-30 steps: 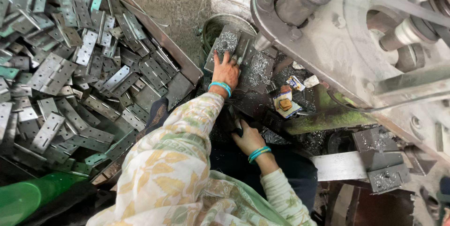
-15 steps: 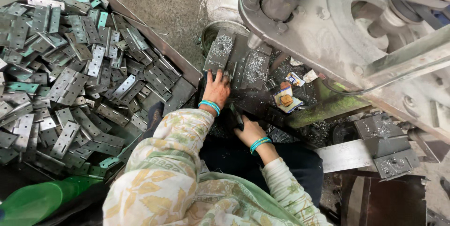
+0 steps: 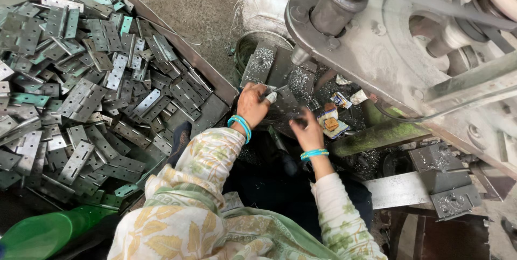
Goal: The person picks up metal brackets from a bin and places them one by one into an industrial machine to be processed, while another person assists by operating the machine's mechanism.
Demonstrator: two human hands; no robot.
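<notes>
My left hand (image 3: 252,104) is closed around a small metal piece (image 3: 272,97), thumb and fingers pinched on it so that only its pale end shows past my knuckles. I hold it over the dark work plate (image 3: 269,66) of the press, just in front of the round shaft (image 3: 336,4) that hangs above. The plate is dusted with bright metal shavings. My right hand (image 3: 307,130) sits just to the right of the plate and nearer to me, blurred; the fingers look loosely curled, but I cannot tell whether they grip anything. Both wrists carry turquoise bangles (image 3: 240,125).

Right of the plate lie a few small scraps of packaging (image 3: 331,120), and beyond them a green bar (image 3: 377,136) slants off under the big grey machine body (image 3: 409,60). Behind the plate the rim of a metal bucket (image 3: 253,42) shows.

Far to the left of the plate stands a wide tray (image 3: 215,79) heaped with flat grey hinge plates (image 3: 86,93), each punched with holes. Judging by that heap, a great many pieces lie there, but I cannot tell worked ones from unworked. The one in my hand is at the press and, as I judge it, not yet seated on the plate. A green plastic bottle (image 3: 43,233) lies near the tray's front corner, beside my patterned sleeve (image 3: 199,168).
</notes>
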